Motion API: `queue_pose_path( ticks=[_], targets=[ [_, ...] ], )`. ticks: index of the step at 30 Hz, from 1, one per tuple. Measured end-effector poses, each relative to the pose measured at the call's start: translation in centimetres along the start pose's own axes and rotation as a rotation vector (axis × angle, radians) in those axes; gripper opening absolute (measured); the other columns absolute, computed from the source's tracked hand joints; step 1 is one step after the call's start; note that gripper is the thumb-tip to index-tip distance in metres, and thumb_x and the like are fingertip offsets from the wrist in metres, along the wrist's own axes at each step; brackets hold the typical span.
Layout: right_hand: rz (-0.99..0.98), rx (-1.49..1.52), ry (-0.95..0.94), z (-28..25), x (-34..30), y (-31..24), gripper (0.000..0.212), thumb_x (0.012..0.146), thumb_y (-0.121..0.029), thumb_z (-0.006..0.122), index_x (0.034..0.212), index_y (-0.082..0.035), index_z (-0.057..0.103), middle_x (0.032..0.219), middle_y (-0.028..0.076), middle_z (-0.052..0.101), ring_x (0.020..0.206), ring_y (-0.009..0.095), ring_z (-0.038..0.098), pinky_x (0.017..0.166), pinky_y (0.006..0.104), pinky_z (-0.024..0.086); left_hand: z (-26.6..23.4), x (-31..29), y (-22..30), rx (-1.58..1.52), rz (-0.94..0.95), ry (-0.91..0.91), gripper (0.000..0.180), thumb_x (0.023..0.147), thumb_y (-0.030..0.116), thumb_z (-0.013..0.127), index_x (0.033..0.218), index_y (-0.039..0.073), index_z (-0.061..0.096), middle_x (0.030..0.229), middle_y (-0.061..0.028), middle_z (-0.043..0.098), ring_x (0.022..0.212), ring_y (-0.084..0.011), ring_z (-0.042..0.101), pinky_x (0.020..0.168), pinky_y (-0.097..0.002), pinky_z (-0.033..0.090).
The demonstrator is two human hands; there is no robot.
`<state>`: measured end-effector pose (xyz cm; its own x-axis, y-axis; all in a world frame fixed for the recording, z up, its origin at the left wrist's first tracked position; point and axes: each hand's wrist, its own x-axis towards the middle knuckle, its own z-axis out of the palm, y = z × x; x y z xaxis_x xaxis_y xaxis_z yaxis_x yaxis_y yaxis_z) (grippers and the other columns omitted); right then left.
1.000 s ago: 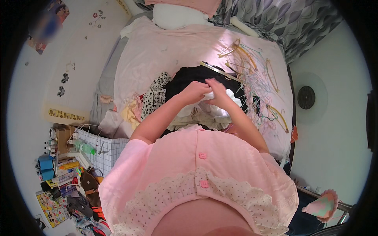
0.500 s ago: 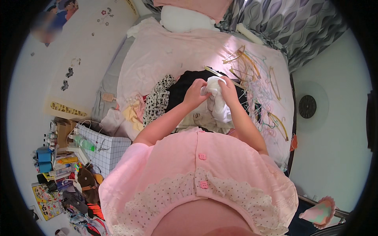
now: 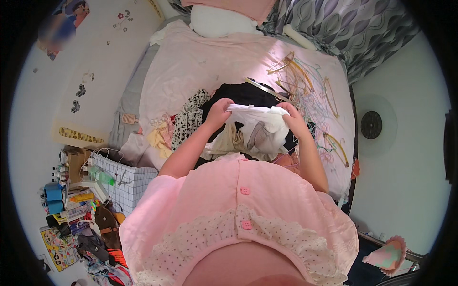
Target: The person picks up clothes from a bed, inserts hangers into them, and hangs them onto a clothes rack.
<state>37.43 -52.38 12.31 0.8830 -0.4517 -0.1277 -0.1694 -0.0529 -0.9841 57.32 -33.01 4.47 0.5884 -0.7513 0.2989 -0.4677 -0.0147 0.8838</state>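
A white garment (image 3: pixel 273 121) is stretched between my hands, its straight upper band pulled taut and its thin cloth hanging below. My left hand (image 3: pixel 220 111) pinches one end of that band. At the other end, my right hand (image 3: pixel 294 120) grips a bunched part. Beneath them is a heap of clothes on the bed: a black garment (image 3: pixel 238 94), a white cloth with black spots (image 3: pixel 189 114), and beige pieces partly covered by the held garment. Left of the heap lies a yellow cloth (image 3: pixel 160 139).
Several tangled hangers (image 3: pixel 310 97) lie on the right of the pink bed sheet (image 3: pixel 200 62). At the left, a checked box (image 3: pixel 126 183) stands by the bed near a crowded pile of household items. A pink hairbrush (image 3: pixel 128 118) lies at the bed's left side.
My hands have moved apart, the left one leftward and the right one rightward. The white garment, bunched before, is now spread along its band.
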Motion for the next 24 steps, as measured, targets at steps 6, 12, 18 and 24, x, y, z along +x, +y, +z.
queue_pose_path(
  ticks=[6, 12, 18, 24],
  targets=[
    [0.05, -0.282, -0.298, -1.1, -0.9, 4.2, 0.043, 0.068, -0.007, 0.051, 0.111, -0.002, 0.048, 0.098, 0.007, 0.055, 0.091, 0.016, 0.051, 0.081, 0.0274, 0.041, -1.9, 1.3, 3.3, 0.028, -0.018, -0.028, 0.024, 0.069, 0.001, 0.056, 0.093, 0.004, 0.054, 0.083, -0.0098, 0.058, 0.081, -0.0231, 0.057, 0.073, -0.0298, 0.045],
    [-0.092, -0.491, -0.377, 2.0, -0.6, 5.6, 0.045, 0.066, -0.008, 0.056, 0.111, -0.006, 0.047, 0.095, 0.011, 0.055, 0.091, 0.02, 0.052, 0.082, 0.0296, 0.04, -2.4, 1.9, 2.2, 0.052, 0.049, -0.125, 0.023, 0.068, -0.004, 0.059, 0.09, 0.002, 0.053, 0.082, -0.0064, 0.054, 0.082, -0.0186, 0.054, 0.072, -0.0279, 0.044],
    [-0.123, -0.88, -0.218, 1.0, -0.4, 6.0, 0.029, 0.066, -0.015, 0.061, 0.091, -0.002, 0.058, 0.085, 0.018, 0.058, 0.077, 0.032, 0.057, 0.069, 0.0377, 0.045, -4.2, 1.1, -0.2, 0.318, 0.044, -0.276, 0.022, 0.064, 0.005, 0.069, 0.075, 0.0, 0.05, 0.073, -0.0086, 0.049, 0.069, -0.0225, 0.05, 0.061, -0.0311, 0.041],
    [-0.028, -0.987, -0.101, -0.7, -0.8, 6.4, 0.025, 0.066, -0.021, 0.067, 0.08, -0.001, 0.061, 0.079, 0.01, 0.061, 0.07, 0.025, 0.058, 0.064, 0.0334, 0.046, -4.4, 0.3, 0.1, 0.405, 0.102, -0.302, 0.026, 0.066, 0.011, 0.069, 0.066, 0.0, 0.046, 0.065, -0.0114, 0.047, 0.062, -0.0273, 0.047, 0.057, -0.0331, 0.039]
  ],
)
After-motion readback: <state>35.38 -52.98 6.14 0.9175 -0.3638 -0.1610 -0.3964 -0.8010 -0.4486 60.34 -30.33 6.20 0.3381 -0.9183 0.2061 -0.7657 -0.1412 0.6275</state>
